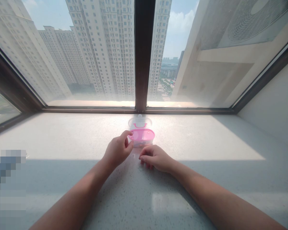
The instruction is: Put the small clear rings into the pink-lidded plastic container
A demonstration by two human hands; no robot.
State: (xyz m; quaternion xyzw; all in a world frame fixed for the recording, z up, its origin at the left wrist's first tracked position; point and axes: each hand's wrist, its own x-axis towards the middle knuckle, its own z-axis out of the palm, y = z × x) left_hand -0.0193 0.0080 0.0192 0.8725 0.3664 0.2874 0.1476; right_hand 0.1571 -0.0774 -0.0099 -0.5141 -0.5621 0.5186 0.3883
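Observation:
A small oval container of clear plastic with a pink lid (144, 134) stands on the pale speckled sill. My left hand (118, 147) is at its left end, index finger on the lid's edge and thumb low by the near side, closed around that end. Just in front of the container my right hand (156, 158) is low over the sill, its fingers curled together in a pinch. Whatever those fingertips hold, if anything, is too small to make out. Behind the pink lid sits a clear oval plastic piece with a pink handle (140, 125).
The window frame's dark upright (144, 57) rises behind the containers, with tall buildings outside. A white wall (271, 92) borders the sill (62, 137) on the right. A blurred-out blue patch (4, 169) is at the left edge.

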